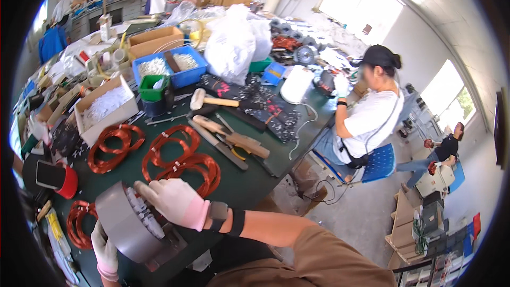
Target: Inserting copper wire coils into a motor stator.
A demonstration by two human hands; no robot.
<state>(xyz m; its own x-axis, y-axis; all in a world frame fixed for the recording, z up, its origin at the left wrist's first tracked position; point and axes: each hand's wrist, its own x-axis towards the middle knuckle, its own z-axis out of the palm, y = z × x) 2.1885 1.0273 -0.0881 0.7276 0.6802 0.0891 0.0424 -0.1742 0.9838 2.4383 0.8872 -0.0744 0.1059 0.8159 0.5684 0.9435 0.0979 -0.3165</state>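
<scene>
A grey cylindrical motor stator [123,227] lies tilted on its side on the green table, white slot liners showing around its open end. My left hand [104,250], in a white glove, grips the stator's left side from below. My gloved right hand [178,202] reaches over the open end, fingers stretched toward the liners and touching near the rim; its thumb is hidden. Beyond the hands lie coils of red-brown copper wire [207,172], with another wire coil [109,151] farther left. One more wire bundle [79,228] sits just left of the stator.
A mallet [218,101] and several wooden-handled tools [234,141] lie past the coils. A red cup [66,183] holds a phone at left. Behind are a carton of white pieces [106,103] and a blue bin [199,66]. A co-worker [372,106] sits at right.
</scene>
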